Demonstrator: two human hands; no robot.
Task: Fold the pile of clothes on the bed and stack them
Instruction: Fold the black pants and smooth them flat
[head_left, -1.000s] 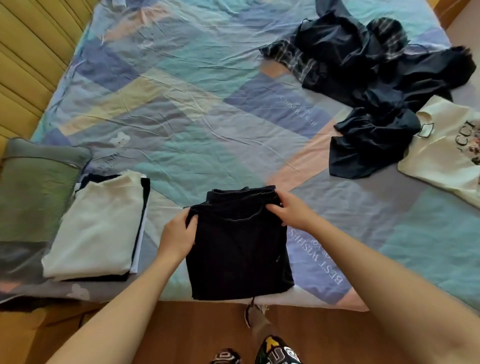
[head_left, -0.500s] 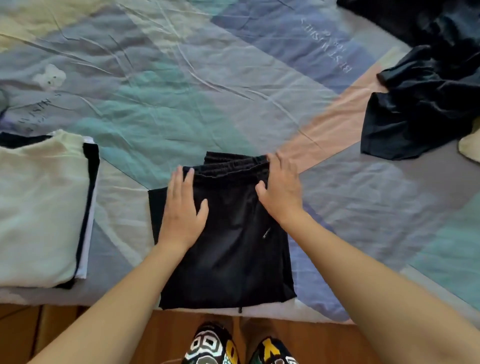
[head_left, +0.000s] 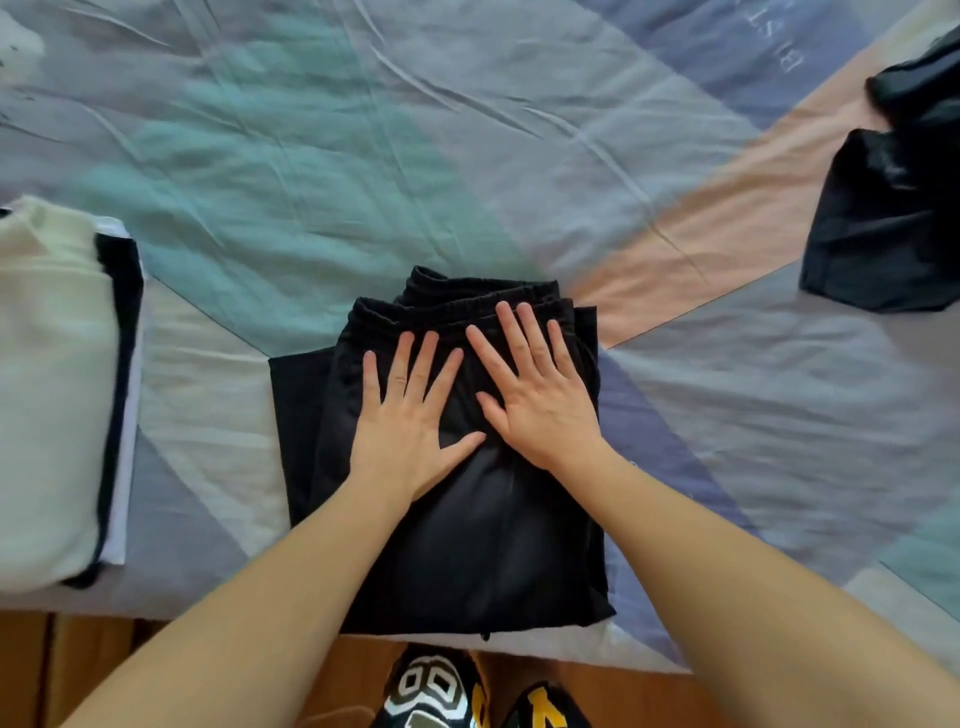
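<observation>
Both palms, left hand (head_left: 410, 431) and right hand (head_left: 540, 400), spread wide, flat on folded black trousers (head_left: 467, 545) at near bed (head_left: 311, 182) edge, gripping nothing.

The folded stack (head_left: 52, 389) at the left edge is cut off and blurred. The dark clothes (head_left: 893, 208) at the upper right run off the frame.

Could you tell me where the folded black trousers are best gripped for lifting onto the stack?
Probably by the two long side edges of the folded black trousers, one of the hands from each side, fingers slid underneath: loose layers show at the waistband end, so support keeps them together.
</observation>
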